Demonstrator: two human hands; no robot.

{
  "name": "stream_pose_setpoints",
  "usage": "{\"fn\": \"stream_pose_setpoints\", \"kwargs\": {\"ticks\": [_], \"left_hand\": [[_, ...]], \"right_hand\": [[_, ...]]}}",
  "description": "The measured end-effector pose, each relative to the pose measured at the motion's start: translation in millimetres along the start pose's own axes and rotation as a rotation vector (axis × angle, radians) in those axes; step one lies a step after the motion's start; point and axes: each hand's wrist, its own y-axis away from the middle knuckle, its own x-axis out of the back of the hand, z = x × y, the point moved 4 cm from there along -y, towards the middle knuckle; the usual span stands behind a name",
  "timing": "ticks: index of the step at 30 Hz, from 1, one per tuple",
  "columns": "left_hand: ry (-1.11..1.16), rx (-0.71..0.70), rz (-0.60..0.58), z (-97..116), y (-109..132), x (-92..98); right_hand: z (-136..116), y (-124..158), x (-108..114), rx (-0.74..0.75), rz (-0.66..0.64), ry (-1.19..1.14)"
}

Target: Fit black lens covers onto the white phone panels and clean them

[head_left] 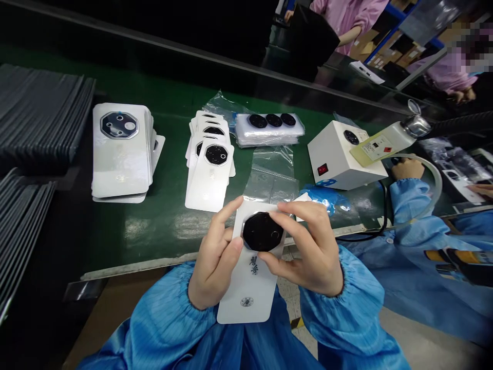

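A white phone back cover (244, 290) with dark printed characters and a round emblem tilts upright at the table's front edge. My left hand (212, 264) grips its left side between thumb and fingers. A black octagonal camera lens cover (262, 234) lies over the upper part of the panel. My right hand (314, 252) pinches this lens piece from the right, thumb below and fingers above, with one fingertip at the panel's top edge. Whether the lens piece sits flush on the panel, I cannot tell.
White back covers form a stack (121, 169) at left and a fanned pile (210, 180) at centre. Behind are bagged black lens pieces (273, 128). A white box (335, 154) carries a leaning bottle (385, 144). Dark trays (38, 113) stand far left; a co-worker's blue sleeve (412, 200) is at right.
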Motion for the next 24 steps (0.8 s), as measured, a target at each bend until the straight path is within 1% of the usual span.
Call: {"fn": "stream_pose_setpoints", "kwargs": {"ticks": [4,6,9,15,19,24], "left_hand": [[-0.097,-0.051,0.041,2.7,1.1,1.8],[-0.114,-0.063,0.038,3.7,1.8,1.2],[-0.123,-0.048,0.017,3.9,2.4,-0.3],[-0.118,-0.046,0.034,5.3,2.7,-0.4],[-0.127,-0.044,0.0,6.4,2.9,-2.4],[-0.127,-0.03,0.043,8.2,2.9,-3.0]], "right_hand": [[-2.7,0.5,0.4,0.001,-0.015,0.015],[-3.5,0.7,1.1,0.0,-0.016,0.017],[-4.0,1.2,2.3,-0.002,-0.018,0.03],[-4.5,1.0,4.4,0.009,-0.035,0.043],[-4.6,1.2,5.6,0.016,-0.052,0.053],[-4.8,1.1,8.1,0.008,-0.057,0.06]]}}
